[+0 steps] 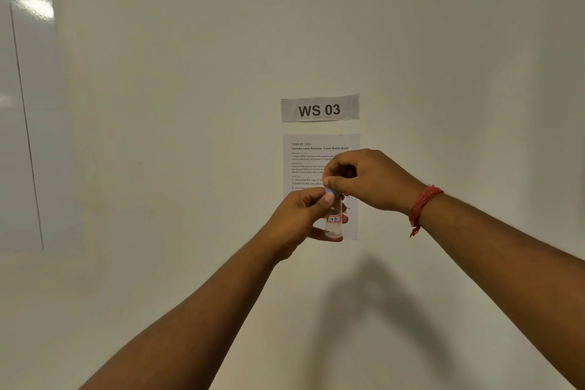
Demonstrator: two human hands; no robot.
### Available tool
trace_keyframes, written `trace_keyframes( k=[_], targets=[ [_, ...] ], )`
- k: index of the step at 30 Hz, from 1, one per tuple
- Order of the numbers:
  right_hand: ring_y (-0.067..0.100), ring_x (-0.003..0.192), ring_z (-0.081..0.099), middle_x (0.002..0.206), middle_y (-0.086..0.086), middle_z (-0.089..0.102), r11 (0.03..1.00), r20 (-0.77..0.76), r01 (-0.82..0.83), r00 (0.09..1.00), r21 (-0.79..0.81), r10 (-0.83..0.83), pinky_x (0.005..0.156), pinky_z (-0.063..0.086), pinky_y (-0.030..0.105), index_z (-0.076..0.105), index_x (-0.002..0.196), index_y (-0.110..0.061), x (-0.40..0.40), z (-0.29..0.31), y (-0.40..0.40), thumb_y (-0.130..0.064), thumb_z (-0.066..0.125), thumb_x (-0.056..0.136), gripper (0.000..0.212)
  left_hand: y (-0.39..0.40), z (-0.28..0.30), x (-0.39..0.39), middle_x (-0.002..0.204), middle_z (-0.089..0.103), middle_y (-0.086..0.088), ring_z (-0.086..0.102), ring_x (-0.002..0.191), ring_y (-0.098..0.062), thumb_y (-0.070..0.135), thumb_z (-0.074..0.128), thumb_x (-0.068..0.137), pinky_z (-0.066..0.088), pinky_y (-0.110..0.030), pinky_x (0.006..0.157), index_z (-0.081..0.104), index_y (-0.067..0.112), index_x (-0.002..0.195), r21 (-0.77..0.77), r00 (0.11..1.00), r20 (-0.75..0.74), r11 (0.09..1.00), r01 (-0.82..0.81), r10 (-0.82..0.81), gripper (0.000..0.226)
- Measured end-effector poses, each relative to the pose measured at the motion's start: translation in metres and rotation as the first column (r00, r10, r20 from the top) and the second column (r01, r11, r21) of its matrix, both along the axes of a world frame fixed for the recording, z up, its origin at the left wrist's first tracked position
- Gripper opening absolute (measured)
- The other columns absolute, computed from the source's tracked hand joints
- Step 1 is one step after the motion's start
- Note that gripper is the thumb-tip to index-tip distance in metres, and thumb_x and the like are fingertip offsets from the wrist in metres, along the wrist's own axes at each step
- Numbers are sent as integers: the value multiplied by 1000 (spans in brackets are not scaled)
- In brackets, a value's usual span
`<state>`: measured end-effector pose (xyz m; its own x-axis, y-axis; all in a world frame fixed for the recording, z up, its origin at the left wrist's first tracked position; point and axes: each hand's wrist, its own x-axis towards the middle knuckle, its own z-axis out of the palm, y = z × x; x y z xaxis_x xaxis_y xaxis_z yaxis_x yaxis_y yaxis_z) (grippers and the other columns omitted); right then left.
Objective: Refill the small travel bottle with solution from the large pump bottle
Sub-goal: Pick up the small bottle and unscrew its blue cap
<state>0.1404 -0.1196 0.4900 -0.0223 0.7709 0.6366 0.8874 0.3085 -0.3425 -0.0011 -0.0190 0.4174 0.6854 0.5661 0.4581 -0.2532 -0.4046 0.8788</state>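
Your two bare hands meet in front of a smooth, matte off-white wall (443, 73), raised at arm's length. Your left hand (300, 218) wraps the small clear cylindrical travel bottle (334, 226) from the left, thumb laid across its upper part and fingers curled behind and beneath its base; the bottle stands upright. Its transparent plastic body carries a small white label with a red border and blue handwritten marks, and the lower portion looks faintly cloudy. Your right hand (364, 179) comes over from above, thumb and curled fingers pinching the pale blue round cap (331, 191) at the bottle's top; whether the cap is seated on the neck or lifted free cannot be told, since your fingers cover the joint. A red braided thread wristband (422, 206) with a loose frayed tail circles your right wrist. Behind the hands, a grey paper strip printed "WS 03" (319, 108) is stuck to the wall, and just below it a white printed task sheet (311, 161), partly hidden by your hands. A glossy whiteboard (22, 104) with ruled black lines occupies the left edge.
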Motion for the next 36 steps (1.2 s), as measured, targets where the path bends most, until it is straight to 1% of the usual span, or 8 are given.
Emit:
trace_keyframes(
  k=[5, 9, 12, 16, 22, 26, 29, 36],
  targets=[
    [-6, 76, 63, 81, -17, 69, 1000, -12, -11, 1000, -24, 11, 62, 44, 7, 71, 91, -31, 1, -1, -1, -26, 66, 89, 8, -2, -1, 0, 102, 74, -5, 75, 99, -25, 28, 53, 105, 64, -49, 78, 71, 7, 114, 4, 1000, -16, 1000, -10, 10, 29],
    [-2, 75, 63, 81, -15, 66, 999, 18, -7, 1000, -34, 7, 66, 44, 11, 66, 100, -32, 1, -2, -1, -31, 64, 91, 9, -1, -2, 0, 102, 74, -7, 75, 98, -25, 26, 52, 106, 65, -47, 76, 71, 8, 113, -8, 1000, -9, 1000, -14, 14, 27],
    [4, 73, 62, 80, -10, 66, 1000, 15, 21, 1000, -2, -21, 64, 45, 16, 67, 91, -30, 1, -3, 0, -38, 69, 87, 9, -1, -3, 0, 99, 76, -3, 76, 99, -25, 23, 52, 106, 64, -47, 75, 72, 8, 111, -24, 1000, 1, 1000, 3, -3, 26],
    [3, 72, 64, 78, -11, 69, 1000, 1, 19, 1000, 10, -19, 65, 48, 18, 69, 87, -29, 1, -4, -1, -30, 68, 87, 2, -2, -2, 1, 100, 76, -2, 76, 99, -25, 27, 53, 105, 64, -45, 73, 70, 5, 117, -14, 1000, -4, 1000, 7, -7, 30],
    [-10, 79, 61, 83, -19, 68, 1000, -10, 13, 1000, 5, -13, 63, 43, 6, 70, 98, -31, 1, -4, -2, -26, 64, 91, 10, -2, -2, 1, 100, 77, -2, 76, 97, -23, 28, 53, 105, 64, -41, 71, 72, 9, 115, -17, 1000, -2, 1000, -9, 9, 28],
    [2, 80, 65, 86, -13, 69, 999, -17, 28, 999, 36, -27, 68, 49, 15, 69, 96, -29, 0, -4, -4, -36, 69, 87, 11, -2, -2, 0, 101, 76, -3, 76, 97, -23, 25, 53, 106, 64, -41, 70, 71, 9, 114, -26, 1000, 2, 1000, -12, 12, 27],
    [6, 75, 65, 79, -9, 69, 998, -10, 42, 999, 39, -42, 67, 51, 20, 70, 88, -27, 0, -3, -5, -35, 72, 85, 9, -3, -1, -1, 99, 76, -2, 76, 97, -23, 25, 52, 106, 64, -41, 71, 72, 9, 112, -23, 1000, 0, 1000, -12, 12, 26],
    [-1, 71, 64, 74, -15, 69, 1000, -34, 12, 999, 15, -12, 60, 48, 10, 70, 88, -30, 3, -7, -5, -27, 70, 86, 4, -6, -1, 0, 105, 75, -5, 75, 101, -26, 27, 53, 105, 65, -47, 77, 71, 8, 115, -5, 1000, -15, 1000, -14, 14, 29]
  ],
)
